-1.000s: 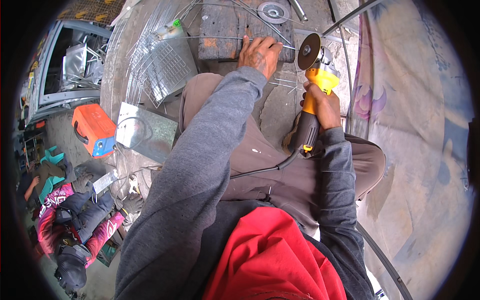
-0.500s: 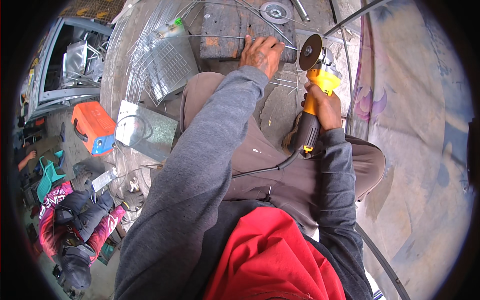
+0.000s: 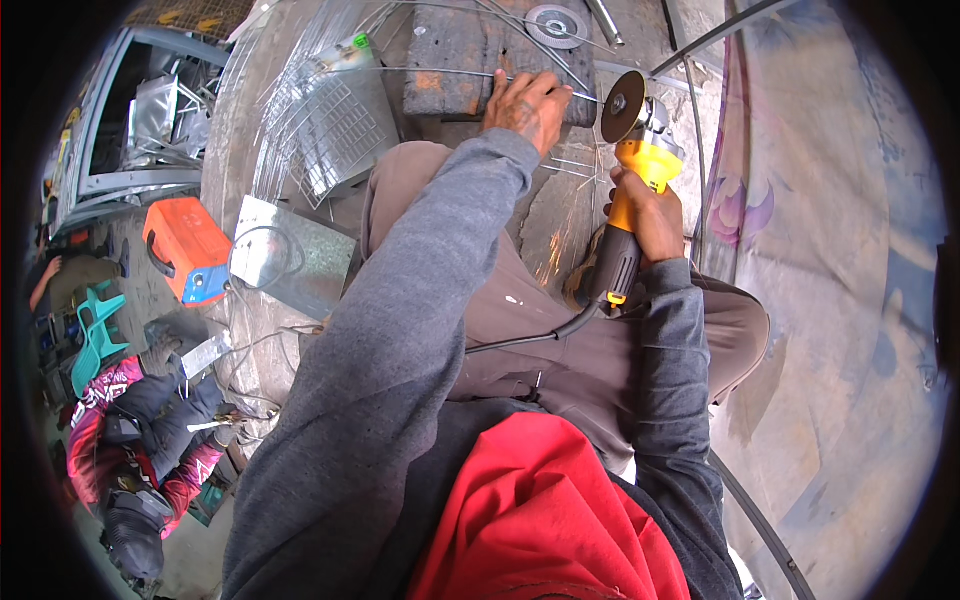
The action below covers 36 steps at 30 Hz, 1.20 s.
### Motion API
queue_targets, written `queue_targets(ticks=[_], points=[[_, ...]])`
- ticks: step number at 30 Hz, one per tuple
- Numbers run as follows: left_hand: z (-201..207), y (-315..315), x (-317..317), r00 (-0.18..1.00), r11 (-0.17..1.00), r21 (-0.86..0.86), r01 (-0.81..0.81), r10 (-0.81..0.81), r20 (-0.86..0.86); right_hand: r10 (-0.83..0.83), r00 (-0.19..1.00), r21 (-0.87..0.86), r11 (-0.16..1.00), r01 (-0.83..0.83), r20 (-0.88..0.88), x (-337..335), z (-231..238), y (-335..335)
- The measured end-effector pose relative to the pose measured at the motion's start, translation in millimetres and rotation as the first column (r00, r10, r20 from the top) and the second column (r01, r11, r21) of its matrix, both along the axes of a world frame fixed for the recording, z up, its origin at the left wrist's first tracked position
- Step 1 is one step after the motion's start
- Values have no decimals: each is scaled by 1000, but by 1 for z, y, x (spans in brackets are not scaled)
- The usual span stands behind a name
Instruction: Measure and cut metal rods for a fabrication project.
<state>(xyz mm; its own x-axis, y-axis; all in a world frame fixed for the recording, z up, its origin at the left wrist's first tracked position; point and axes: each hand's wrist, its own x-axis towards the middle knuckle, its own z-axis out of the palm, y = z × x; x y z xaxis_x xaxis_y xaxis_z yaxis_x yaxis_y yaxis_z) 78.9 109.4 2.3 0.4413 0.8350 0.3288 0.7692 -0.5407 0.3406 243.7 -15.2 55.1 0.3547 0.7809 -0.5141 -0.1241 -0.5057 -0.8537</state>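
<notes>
My right hand (image 3: 654,214) is wrapped round the body of a yellow and black angle grinder (image 3: 648,162). Its brown cutting disc (image 3: 623,107) stands upright at the tip of a thin metal rod (image 3: 440,70). My left hand (image 3: 528,110) holds the rod down against a scarred wooden block (image 3: 440,96), its fingers curled over it; the fingertips are partly hidden. Orange sparks (image 3: 553,258) fly low between my legs. Short cut pieces of rod (image 3: 572,168) lie on the ground just below the block.
A grey grinding disc (image 3: 557,27) lies on the block. Left of it are a bundle of thin rods (image 3: 285,120), a wire grid on sheet metal (image 3: 345,125) and an orange machine (image 3: 187,250). A co-worker in a helmet (image 3: 135,530) crouches at lower left. The grinder's cord (image 3: 515,343) crosses my lap.
A larger spray of sparks shows below the disc, where only a speck was before. My hands stay almost in place. The co-worker at lower left has shifted slightly.
</notes>
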Motion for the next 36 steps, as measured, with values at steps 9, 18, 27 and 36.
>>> queue_targets(ticks=[9,18,27,36], points=[[0,0,2,1000,1000,3,-7,7,2,39,999,-17,999,-38,29,-3,4,-3],[-4,3,1,999,1000,8,0,0,44,13,1000,-33,999,-12,17,-5,7,-3],[-5,2,2,998,1000,9,-3,3,67,45,996,-27,999,-44,71,-5,7,-4],[-7,2,2,998,1000,5,3,-3,57,12,999,-87,996,-8,46,-9,4,-3]])
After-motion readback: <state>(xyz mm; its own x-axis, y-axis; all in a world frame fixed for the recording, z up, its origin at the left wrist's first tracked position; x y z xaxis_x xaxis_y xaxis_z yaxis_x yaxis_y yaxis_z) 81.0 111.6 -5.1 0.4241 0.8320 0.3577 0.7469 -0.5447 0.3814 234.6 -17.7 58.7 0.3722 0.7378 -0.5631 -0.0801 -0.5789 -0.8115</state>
